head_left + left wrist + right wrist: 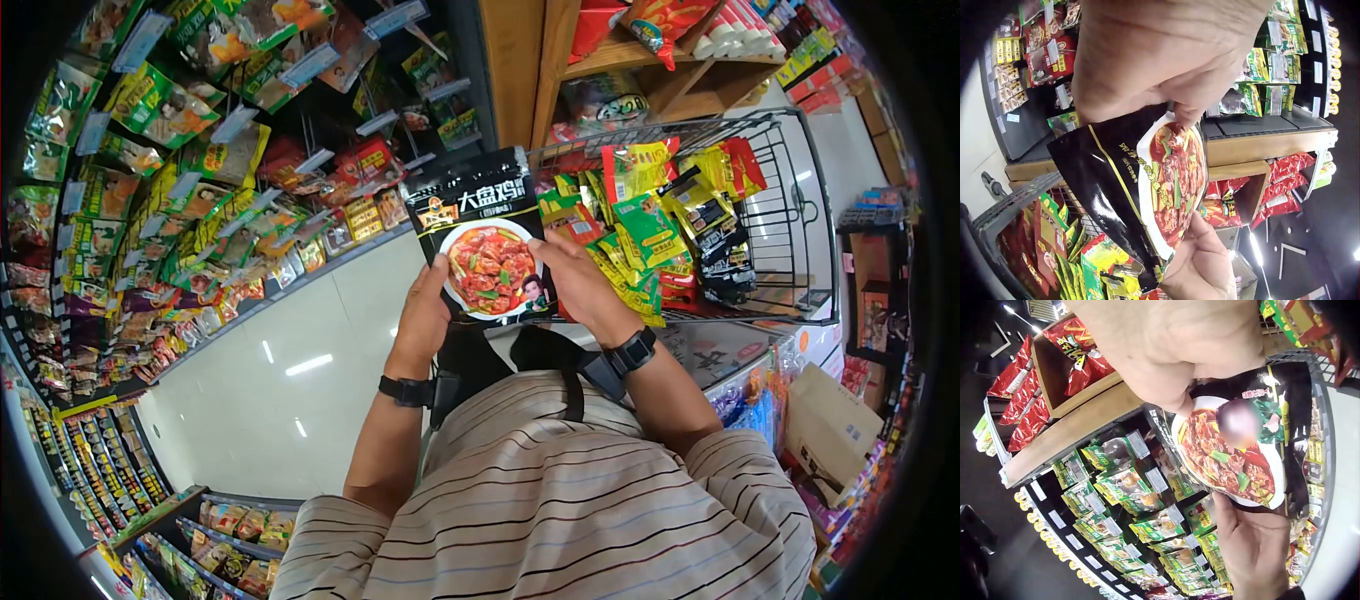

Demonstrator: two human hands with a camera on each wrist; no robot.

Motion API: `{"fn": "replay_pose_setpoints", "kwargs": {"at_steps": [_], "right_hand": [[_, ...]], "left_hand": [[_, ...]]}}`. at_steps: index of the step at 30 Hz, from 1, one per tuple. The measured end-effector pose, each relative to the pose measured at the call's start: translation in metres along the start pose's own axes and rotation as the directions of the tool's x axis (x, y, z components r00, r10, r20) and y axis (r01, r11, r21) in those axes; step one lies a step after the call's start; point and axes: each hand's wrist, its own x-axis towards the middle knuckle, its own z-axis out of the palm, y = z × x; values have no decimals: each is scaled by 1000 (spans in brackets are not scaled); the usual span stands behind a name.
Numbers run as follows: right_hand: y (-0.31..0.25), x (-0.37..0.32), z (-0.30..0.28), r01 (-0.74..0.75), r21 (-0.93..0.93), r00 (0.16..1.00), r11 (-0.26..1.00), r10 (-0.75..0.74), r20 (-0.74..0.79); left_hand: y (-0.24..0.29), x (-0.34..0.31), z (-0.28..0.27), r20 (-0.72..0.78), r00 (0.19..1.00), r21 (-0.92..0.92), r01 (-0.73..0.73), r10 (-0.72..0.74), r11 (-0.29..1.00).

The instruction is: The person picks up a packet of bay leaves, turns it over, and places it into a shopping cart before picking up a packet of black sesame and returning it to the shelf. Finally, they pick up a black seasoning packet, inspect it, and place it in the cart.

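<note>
White tile floor (290, 400), display rack (466, 45) of hanging packets on the left. Wire cart (820, 215) on the right, part-loaded with coloured packets (650, 230). Black pouch (490, 265), dish photo on front, held up ahead of the torso. Left hand (425, 310) grips its left side, right hand (582, 278) the right, thumbs on front.

The pouch (485, 240) is hiding fingers of the left hand (424, 315) and right hand (585, 285); in the right wrist view, blur (1239, 424) is partly covering its picture below that hand. Tags (236, 124) beyond the left hand are appearing illegible.
</note>
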Motion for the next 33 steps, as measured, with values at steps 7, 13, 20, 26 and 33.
{"fn": "replay_pose_setpoints", "kwargs": {"at_steps": [7,13,20,26,33], "right_hand": [[16,25,49,-100,0,995,995,100,-17],[25,77,121,-182,-277,983,944,179,-38],[33,182,197,25,-440,968,898,88,233],[13,244,259,105,-531,968,841,37,249],[3,319,277,136,-632,978,763,-2,208]], "left_hand": [[19,7,-56,-32,999,-43,-26,25,999],[48,0,-124,-206,973,-71,-125,108,990],[77,-5,-212,-332,933,-53,-166,140,985],[77,-3,-269,-365,925,-24,-126,109,992],[75,4,-294,-363,925,-98,-152,107,983]]}}
